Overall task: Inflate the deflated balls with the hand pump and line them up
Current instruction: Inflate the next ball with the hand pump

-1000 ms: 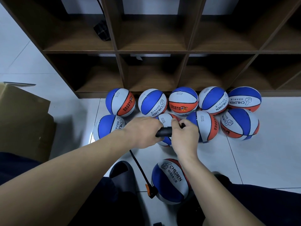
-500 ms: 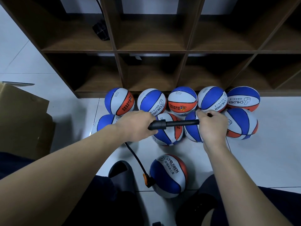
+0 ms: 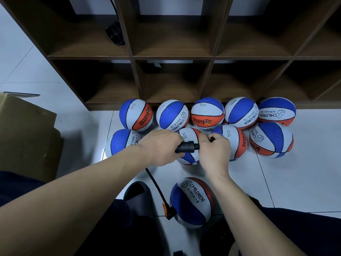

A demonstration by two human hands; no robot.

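Seen from the head camera, a person's left hand (image 3: 160, 146) grips the black pump (image 3: 187, 147) barrel while the right hand (image 3: 215, 151) curls round its handle, pressed close; the hose (image 3: 155, 185) runs down to a ball (image 3: 191, 202) on the floor, nine more balls (image 3: 207, 114) before the shelf (image 3: 173, 58)

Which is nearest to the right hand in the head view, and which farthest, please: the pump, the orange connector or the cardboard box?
1. Pump: gripped by the right hand.
2. Orange connector: below, at the near ball.
3. Cardboard box: far left.
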